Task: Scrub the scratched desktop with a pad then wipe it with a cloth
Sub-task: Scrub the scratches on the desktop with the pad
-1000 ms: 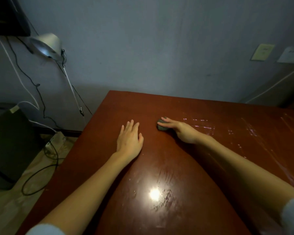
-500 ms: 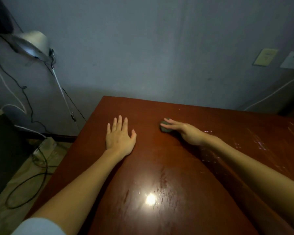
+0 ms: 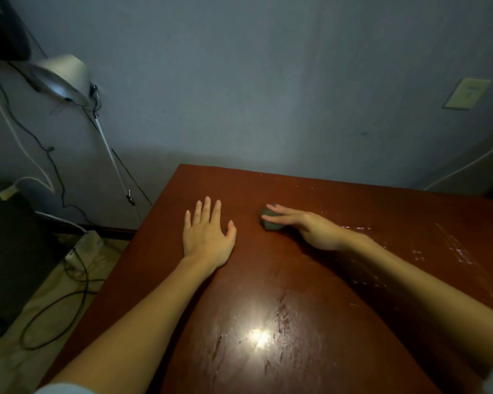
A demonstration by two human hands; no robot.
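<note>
From the head view, a reddish-brown wooden desktop (image 3: 319, 194) fills the lower right. Its finish is glossy, with a hard white glare spot near the front. Dark scuffs and short scratches show around that glare, and pale streaky marks that glint like smears run along the right side. The left hand (image 3: 207, 237) lies flat on the wood near the desk's left edge. Its palm is down, the fingers straight and slightly fanned, the thumb splayed to the right, and it holds nothing. Just to its right, not touching it, sits the pad (image 3: 271, 223), a small rounded grey-green lump with a dull, rough-looking surface, resting on the desktop towards the far edge. The right hand (image 3: 310, 227) reaches to the pad from the right. Its fingers are stretched out long and laid over the pad's top, pressing rather than curled round it, and the thumb is hidden behind the hand. Both forearms are bare, with pale sleeve cuffs at the bottom corners. Behind the desk stands a matt grey-blue wall (image 3: 268, 81) carrying a small yellowish rectangular plate (image 3: 467, 93). At the upper left hangs a lamp (image 3: 64, 78) with a shiny metal cone shade on a thin rod. Black and white cables trail down the wall below the lamp, and a loop of black cable (image 3: 49, 314) lies on the pale floor beside a dark boxy cabinet (image 3: 12, 251).
</note>
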